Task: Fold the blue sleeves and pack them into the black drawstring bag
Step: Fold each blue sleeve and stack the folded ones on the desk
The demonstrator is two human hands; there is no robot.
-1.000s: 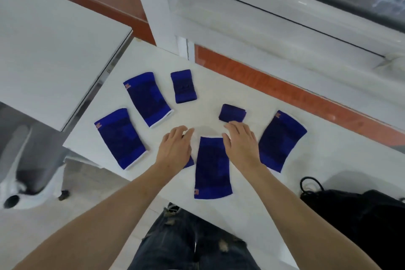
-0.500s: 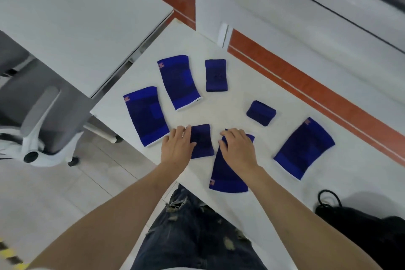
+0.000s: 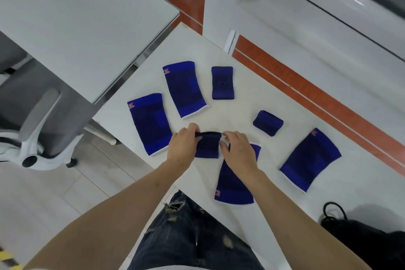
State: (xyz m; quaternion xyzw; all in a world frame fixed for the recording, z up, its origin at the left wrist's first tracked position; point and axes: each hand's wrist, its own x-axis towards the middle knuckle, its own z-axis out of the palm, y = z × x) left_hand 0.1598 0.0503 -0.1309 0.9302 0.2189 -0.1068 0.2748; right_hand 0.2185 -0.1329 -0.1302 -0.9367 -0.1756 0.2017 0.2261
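A small blue sleeve [image 3: 208, 146] lies near the table's front edge, its far edge lifted and curled over. My left hand [image 3: 183, 146] pinches its left side and my right hand [image 3: 238, 151] grips its right side. Under my right hand lies a long flat sleeve [image 3: 234, 184]. Two long sleeves lie flat to the left [image 3: 150, 124] and behind [image 3: 184, 89]. Another long one [image 3: 310, 160] lies at the right. A small flat sleeve [image 3: 222, 83] and a folded one [image 3: 267, 123] lie farther back. The black drawstring bag [image 3: 368, 241] sits at the lower right.
The white table [image 3: 274, 98] meets a window frame and a red-brown sill strip [image 3: 328, 107] at the back. A second white desk [image 3: 76, 17] stands to the left, with a grey office chair [image 3: 32, 129] below it. My jeans [image 3: 190, 234] show at the table's front edge.
The view has swung left and down. Both hands have left the long sleeve and taken the small sleeve by its sides, raising its far edge.
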